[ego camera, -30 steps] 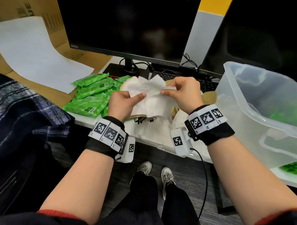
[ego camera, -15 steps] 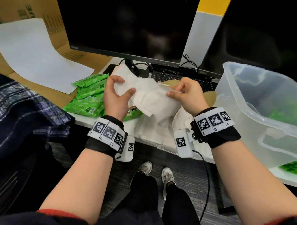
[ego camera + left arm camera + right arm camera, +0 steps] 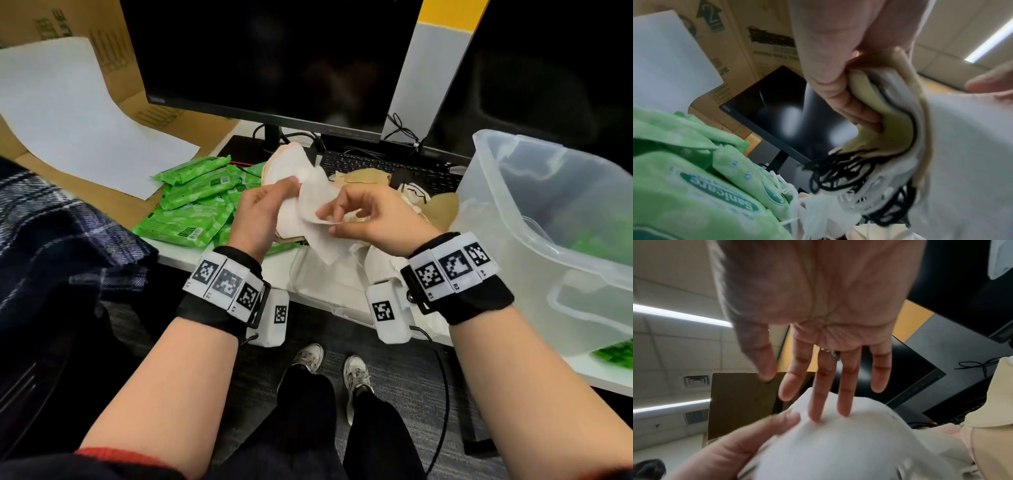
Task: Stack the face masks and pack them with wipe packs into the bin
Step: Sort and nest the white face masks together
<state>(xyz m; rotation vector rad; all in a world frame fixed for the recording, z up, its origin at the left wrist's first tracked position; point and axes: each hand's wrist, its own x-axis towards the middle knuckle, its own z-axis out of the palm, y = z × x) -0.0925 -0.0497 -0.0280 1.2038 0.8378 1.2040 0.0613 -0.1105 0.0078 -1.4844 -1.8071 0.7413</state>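
My left hand (image 3: 261, 214) grips a stack of white and beige face masks (image 3: 287, 168) above the desk edge; in the left wrist view its fingers (image 3: 840, 91) curl round the stack (image 3: 894, 129), black ear loops dangling below. A white mask (image 3: 317, 209) lies against the stack's near side. My right hand (image 3: 356, 214) is open, its straight fingertips (image 3: 830, 410) pressing on that white mask (image 3: 838, 447). Green wipe packs (image 3: 191, 209) lie in a heap left of the hands. The clear plastic bin (image 3: 534, 192) stands at the right with something green inside.
Loose beige and white masks (image 3: 371, 178) lie on the keyboard (image 3: 363, 164) behind my hands, and a clear plastic bag (image 3: 325, 284) overhangs the desk edge. Two dark monitors (image 3: 274, 58) stand behind; cardboard and white paper (image 3: 75, 116) to the left.
My right hand let go of its pinch on the white mask and moved left; its fingers now lie straight on the mask. The mask went from spread between both hands to lying against the stack.
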